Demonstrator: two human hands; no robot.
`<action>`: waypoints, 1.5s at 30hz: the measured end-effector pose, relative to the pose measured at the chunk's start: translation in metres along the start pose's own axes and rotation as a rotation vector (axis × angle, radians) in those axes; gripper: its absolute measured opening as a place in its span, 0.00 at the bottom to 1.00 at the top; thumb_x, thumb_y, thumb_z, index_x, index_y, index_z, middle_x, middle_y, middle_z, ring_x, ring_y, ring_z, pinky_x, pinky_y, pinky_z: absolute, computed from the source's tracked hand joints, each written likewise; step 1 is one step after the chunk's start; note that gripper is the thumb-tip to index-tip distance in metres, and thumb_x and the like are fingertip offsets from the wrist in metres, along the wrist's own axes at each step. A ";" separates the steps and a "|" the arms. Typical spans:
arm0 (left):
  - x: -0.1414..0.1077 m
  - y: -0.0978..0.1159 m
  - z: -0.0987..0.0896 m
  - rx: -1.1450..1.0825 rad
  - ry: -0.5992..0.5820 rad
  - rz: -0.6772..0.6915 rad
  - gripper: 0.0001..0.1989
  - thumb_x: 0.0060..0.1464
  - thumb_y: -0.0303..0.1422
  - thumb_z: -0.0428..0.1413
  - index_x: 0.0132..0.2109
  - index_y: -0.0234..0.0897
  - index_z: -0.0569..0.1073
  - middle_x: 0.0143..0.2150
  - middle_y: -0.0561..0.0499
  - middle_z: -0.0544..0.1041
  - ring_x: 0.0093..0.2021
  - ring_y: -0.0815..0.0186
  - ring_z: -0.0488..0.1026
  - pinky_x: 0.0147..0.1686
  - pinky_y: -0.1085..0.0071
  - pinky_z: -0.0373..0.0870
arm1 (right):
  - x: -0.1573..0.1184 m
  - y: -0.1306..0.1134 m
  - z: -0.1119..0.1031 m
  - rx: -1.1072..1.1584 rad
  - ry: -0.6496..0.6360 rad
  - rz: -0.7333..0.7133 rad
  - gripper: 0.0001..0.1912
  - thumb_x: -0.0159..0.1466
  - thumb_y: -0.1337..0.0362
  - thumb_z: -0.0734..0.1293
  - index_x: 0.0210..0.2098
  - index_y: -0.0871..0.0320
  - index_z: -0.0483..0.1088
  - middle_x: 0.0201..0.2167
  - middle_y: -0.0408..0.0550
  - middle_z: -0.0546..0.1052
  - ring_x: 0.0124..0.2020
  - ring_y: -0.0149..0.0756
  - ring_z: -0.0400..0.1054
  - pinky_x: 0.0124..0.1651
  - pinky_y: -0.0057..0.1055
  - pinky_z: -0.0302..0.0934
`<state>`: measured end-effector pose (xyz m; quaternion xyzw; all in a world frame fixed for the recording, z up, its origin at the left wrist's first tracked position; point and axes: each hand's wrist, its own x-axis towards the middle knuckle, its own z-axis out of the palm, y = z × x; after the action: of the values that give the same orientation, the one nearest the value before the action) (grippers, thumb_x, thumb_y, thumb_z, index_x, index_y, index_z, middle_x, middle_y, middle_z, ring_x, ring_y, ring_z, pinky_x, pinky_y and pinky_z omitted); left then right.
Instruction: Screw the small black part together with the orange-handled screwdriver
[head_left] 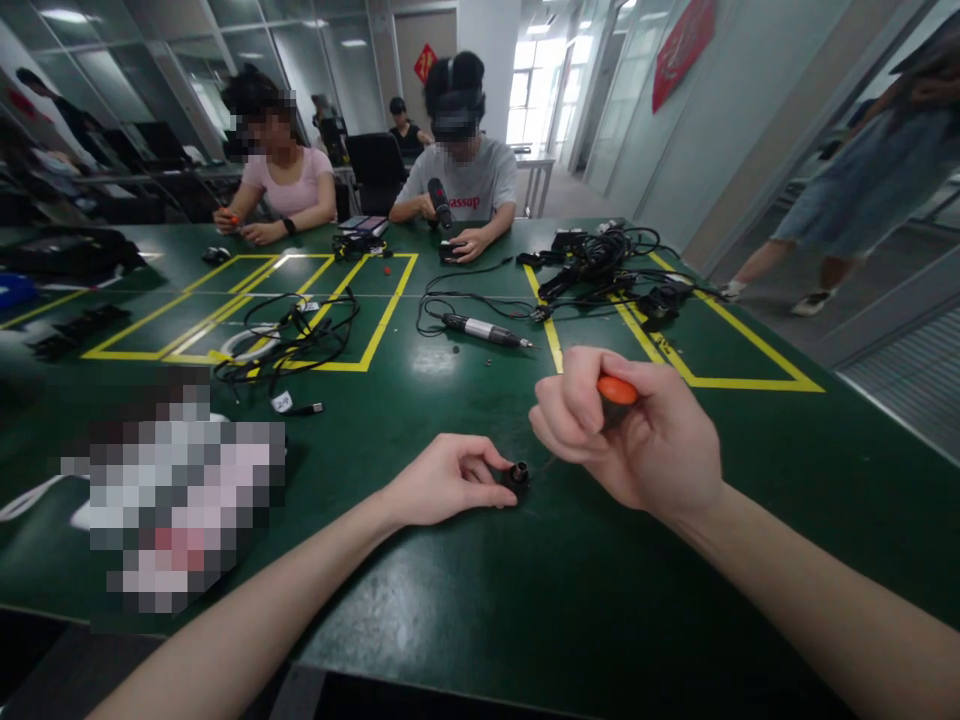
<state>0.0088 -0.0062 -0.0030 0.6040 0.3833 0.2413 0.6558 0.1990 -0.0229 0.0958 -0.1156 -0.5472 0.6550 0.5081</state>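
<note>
My left hand (pixel 448 480) rests low over the green table (pixel 420 630). Its thumb and fingertips pinch a small round black part with a short metal tube (pixel 519 478) standing up from its middle. To the right and higher, my right hand (pixel 637 440) is wrapped round an orange-ended handle tool (pixel 618 390). My fingers cover most of that tool, and its working end cannot be made out clearly. Beyond both hands lies a grey and black pen-like electric tool (pixel 480 328) with a pointed metal tip and a cord.
Yellow tape (pixel 390 310) marks rectangles on the table. Black cables (pixel 300 335) lie at left, and a larger cable heap (pixel 600 260) at right. Across the table, one person (pixel 465 180) holds a black power tool (pixel 439 203); another person (pixel 289 185) sits beside. Blurred-out items (pixel 187 500) lie at left.
</note>
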 end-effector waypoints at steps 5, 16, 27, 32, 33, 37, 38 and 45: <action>0.003 -0.001 -0.005 -0.029 -0.032 0.026 0.18 0.46 0.31 0.72 0.45 0.31 0.82 0.30 0.50 0.84 0.29 0.68 0.79 0.35 0.72 0.73 | -0.002 0.001 0.000 0.011 0.020 0.027 0.16 0.69 0.51 0.65 0.31 0.53 0.62 0.16 0.33 0.57 0.16 0.26 0.41 0.20 0.26 0.41; 0.003 0.002 -0.002 -0.125 -0.045 0.057 0.19 0.47 0.24 0.67 0.48 0.31 0.77 0.36 0.47 0.84 0.31 0.68 0.80 0.37 0.71 0.76 | -0.002 0.002 -0.001 0.010 -0.039 0.021 0.22 0.72 0.50 0.61 0.26 0.55 0.64 0.15 0.34 0.53 0.16 0.27 0.42 0.20 0.27 0.42; -0.003 0.004 0.004 0.207 0.059 0.115 0.19 0.48 0.34 0.71 0.46 0.32 0.80 0.27 0.55 0.78 0.27 0.69 0.75 0.33 0.73 0.71 | 0.002 0.003 -0.002 -0.015 0.043 -0.011 0.20 0.72 0.54 0.63 0.26 0.56 0.64 0.18 0.37 0.61 0.16 0.26 0.47 0.19 0.25 0.44; -0.005 0.007 0.006 0.411 0.105 0.215 0.16 0.51 0.34 0.69 0.47 0.34 0.82 0.24 0.58 0.73 0.25 0.72 0.67 0.30 0.75 0.65 | -0.002 0.001 -0.002 0.069 -0.064 0.007 0.19 0.70 0.51 0.62 0.27 0.55 0.63 0.14 0.33 0.52 0.15 0.26 0.41 0.20 0.25 0.42; -0.005 0.008 0.006 0.425 0.104 0.226 0.16 0.52 0.34 0.69 0.47 0.34 0.82 0.25 0.58 0.73 0.25 0.72 0.66 0.30 0.75 0.64 | -0.003 0.001 -0.001 0.077 -0.075 0.009 0.16 0.69 0.52 0.63 0.29 0.54 0.63 0.14 0.32 0.53 0.15 0.26 0.41 0.20 0.25 0.42; -0.005 0.008 0.005 0.487 0.111 0.269 0.16 0.52 0.33 0.69 0.48 0.34 0.82 0.30 0.56 0.76 0.27 0.71 0.68 0.31 0.74 0.65 | -0.004 0.000 -0.002 0.049 -0.046 0.014 0.11 0.69 0.56 0.64 0.32 0.53 0.62 0.15 0.33 0.58 0.15 0.27 0.43 0.21 0.25 0.43; -0.005 0.008 0.005 0.508 0.116 0.279 0.17 0.52 0.34 0.69 0.48 0.34 0.82 0.31 0.55 0.77 0.27 0.71 0.68 0.32 0.74 0.66 | -0.004 0.000 -0.002 0.032 -0.037 0.008 0.11 0.70 0.57 0.63 0.32 0.53 0.63 0.15 0.34 0.60 0.15 0.28 0.45 0.20 0.25 0.44; -0.005 0.007 0.004 0.586 0.123 0.336 0.16 0.52 0.34 0.70 0.47 0.35 0.81 0.36 0.52 0.80 0.32 0.68 0.72 0.38 0.71 0.69 | -0.001 0.001 -0.004 0.036 -0.036 0.030 0.24 0.74 0.54 0.59 0.22 0.56 0.63 0.14 0.35 0.53 0.15 0.27 0.42 0.20 0.27 0.42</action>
<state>0.0101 -0.0118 0.0043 0.8058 0.3703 0.2614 0.3812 0.2019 -0.0212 0.0923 -0.1028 -0.5425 0.6742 0.4905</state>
